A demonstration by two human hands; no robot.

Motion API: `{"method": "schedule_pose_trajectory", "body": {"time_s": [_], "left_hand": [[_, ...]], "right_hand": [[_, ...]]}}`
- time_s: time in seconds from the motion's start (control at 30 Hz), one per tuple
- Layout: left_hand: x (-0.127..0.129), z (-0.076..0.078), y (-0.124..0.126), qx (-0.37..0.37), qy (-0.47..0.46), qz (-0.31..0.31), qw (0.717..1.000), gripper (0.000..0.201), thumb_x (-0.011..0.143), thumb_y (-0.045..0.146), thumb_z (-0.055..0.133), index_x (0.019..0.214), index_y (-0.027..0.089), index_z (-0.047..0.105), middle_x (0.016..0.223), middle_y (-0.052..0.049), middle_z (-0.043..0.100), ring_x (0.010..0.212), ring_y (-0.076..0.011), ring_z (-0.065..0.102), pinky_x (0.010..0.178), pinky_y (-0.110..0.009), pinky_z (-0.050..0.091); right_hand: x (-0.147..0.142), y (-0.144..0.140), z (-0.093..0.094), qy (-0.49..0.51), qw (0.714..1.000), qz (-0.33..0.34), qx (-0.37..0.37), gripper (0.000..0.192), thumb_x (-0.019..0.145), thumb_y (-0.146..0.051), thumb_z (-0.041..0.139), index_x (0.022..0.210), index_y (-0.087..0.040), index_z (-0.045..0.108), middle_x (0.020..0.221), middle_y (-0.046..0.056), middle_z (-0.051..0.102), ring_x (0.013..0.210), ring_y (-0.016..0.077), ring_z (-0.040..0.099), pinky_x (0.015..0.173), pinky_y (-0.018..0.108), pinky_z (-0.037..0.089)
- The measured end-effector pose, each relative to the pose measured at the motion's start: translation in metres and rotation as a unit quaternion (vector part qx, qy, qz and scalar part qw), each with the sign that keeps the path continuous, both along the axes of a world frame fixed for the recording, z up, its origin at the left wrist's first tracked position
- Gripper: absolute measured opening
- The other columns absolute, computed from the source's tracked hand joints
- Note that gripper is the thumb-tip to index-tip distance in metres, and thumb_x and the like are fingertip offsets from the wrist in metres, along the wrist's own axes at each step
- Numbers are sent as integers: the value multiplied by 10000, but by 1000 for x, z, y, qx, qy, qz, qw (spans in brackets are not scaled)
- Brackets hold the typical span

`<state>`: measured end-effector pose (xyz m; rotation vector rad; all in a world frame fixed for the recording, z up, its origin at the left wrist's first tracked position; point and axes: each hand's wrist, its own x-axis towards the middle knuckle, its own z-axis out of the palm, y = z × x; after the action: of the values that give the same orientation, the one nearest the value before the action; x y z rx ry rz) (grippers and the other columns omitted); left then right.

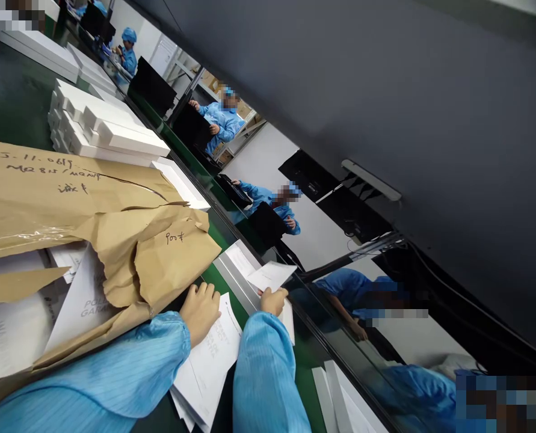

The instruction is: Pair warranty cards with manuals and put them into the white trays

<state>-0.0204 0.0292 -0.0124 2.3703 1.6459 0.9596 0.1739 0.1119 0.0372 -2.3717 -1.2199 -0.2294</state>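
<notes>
My left hand is closed at the left edge of a small stack of white printed warranty leaflets, its fingers curled and the thumb hidden. Beside it, my right hand pinches a white folded leaflet, which is tilted above a shallow white box. Another white piece shows under the right hand. To the left lies a torn brown paper package with handwriting on it. More printed leaflets show through its opening.
White boxes are stacked behind the package on the green table. Further box parts lie at lower right. A dark rail runs along the table's far side. Several people in blue workwear are beyond it. A large grey panel hangs overhead.
</notes>
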Motion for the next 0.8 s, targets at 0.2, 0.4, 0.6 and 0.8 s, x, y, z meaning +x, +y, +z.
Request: {"method": "schedule_pose_trajectory", "body": {"time_s": [0.2,0.4,0.6,0.8], "left_hand": [[-1,0,0,-3,0,-5,1000,200,709,301,483,830,143,503,821,-62,502,797,-209,423,650,-340,292],[-2,1,0,-10,-1,-16,1000,201,710,291,482,843,141,505,843,-66,508,814,-212,433,667,-345,290],[1,0,2,-12,1,-7,1000,201,700,304,489,838,161,513,833,-63,520,803,-207,439,675,-349,290],[0,0,0,-4,1,-10,1000,198,707,293,477,848,159,514,837,-65,526,796,-211,442,672,-350,291]], "right_hand": [[-2,1,-3,-2,1000,25,-1,275,783,-286,436,1016,-141,448,972,58,501,818,161,509,707,358,419],[16,-6,0,33,997,-63,6,286,788,-294,426,1032,-145,439,987,63,489,830,164,501,707,363,420],[24,20,-5,60,998,-14,-22,262,782,-284,438,1003,-144,459,988,60,489,826,161,501,699,352,425],[28,30,-13,43,997,60,-30,255,777,-289,446,980,-138,474,955,45,503,802,162,509,680,336,433]]}}
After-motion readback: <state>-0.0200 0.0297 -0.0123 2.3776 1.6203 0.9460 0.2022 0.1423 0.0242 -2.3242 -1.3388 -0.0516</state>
